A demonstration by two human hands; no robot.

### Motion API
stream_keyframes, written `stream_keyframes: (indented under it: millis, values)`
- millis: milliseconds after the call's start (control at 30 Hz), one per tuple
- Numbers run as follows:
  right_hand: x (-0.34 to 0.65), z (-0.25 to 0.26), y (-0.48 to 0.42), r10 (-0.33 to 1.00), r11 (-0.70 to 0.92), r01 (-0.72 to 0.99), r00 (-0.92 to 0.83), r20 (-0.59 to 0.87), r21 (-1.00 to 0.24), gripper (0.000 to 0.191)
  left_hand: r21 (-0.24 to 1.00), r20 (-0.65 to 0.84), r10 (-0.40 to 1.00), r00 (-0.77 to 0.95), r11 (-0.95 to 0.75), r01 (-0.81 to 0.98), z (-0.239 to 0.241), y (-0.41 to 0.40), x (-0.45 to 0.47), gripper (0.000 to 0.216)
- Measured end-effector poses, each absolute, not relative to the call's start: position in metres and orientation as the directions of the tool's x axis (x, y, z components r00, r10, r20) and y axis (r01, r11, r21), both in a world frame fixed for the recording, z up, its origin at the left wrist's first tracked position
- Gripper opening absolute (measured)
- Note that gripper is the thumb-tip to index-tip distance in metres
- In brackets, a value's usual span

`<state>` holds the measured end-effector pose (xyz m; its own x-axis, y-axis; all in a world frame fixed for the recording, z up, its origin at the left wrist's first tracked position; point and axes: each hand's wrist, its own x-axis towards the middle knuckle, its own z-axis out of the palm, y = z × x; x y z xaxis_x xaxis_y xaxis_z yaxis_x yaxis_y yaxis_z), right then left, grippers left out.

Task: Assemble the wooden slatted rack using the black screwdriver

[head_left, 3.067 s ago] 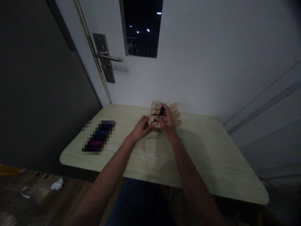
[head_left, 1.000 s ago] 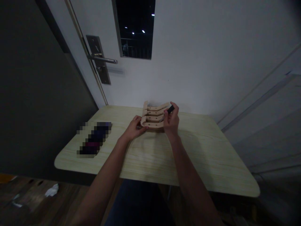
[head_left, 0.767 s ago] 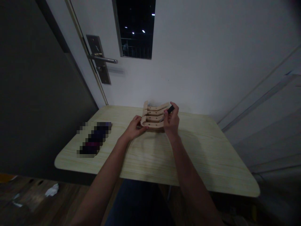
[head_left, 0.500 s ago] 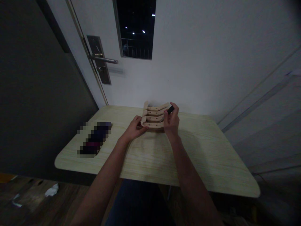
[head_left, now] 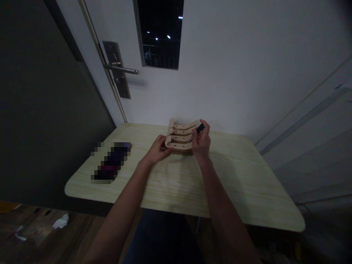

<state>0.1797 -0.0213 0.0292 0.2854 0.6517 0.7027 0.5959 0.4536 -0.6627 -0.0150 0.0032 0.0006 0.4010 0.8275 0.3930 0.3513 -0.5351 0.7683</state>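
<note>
A slatted wooden rack point(head_left: 180, 138) with a curled left end and dark screw holes along its slats stands at the far middle of the table. My left hand point(head_left: 160, 147) is closed on its near left corner, thumb along the front edge. Over the rack's right end, my right hand point(head_left: 202, 140) pinches a black-handled screwdriver point(head_left: 200, 128). The thin shaft slants down and left toward the slats. Whether its tip touches a screw is too small to tell.
The light wood-grain table point(head_left: 247, 187) stands against a white door with a metal handle point(head_left: 123, 69). A blurred-out dark item point(head_left: 114, 161) lies on the table's left side. Crumpled white paper point(head_left: 61, 221) is on the floor at lower left.
Both hands keep their places on the rack and the screwdriver. The whole view has shifted very slightly; nothing else visibly differs.
</note>
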Motion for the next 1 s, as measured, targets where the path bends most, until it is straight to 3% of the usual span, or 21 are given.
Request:
stream_keyframes:
  millis: [467, 767, 933, 1000]
  values:
    - [0.180, 0.028, -0.021, 0.654, 0.443, 0.614, 0.278, 0.704, -0.654, 0.043, 0.768, 0.402, 0.820, 0.407, -0.544, 0.338, 0.000, 0.004, -0.015, 0.037]
    - [0.173, 0.034, -0.029, 0.585, 0.423, 0.780, 0.153, 0.797, -0.460, 0.040, 0.717, 0.437, 0.816, 0.377, -0.570, 0.402, -0.002, 0.003, -0.018, 0.041]
    - [0.168, 0.037, -0.030, 0.637, 0.417, 0.787, 0.104, 0.764, -0.455, 0.040, 0.645, 0.449, 0.819, 0.357, -0.573, 0.505, 0.000, 0.004, -0.034, 0.050]
    - [0.167, 0.040, -0.029, 0.662, 0.395, 0.796, 0.099, 0.743, -0.458, 0.040, 0.597, 0.424, 0.813, 0.400, -0.582, 0.551, 0.002, 0.004, -0.046, 0.044]
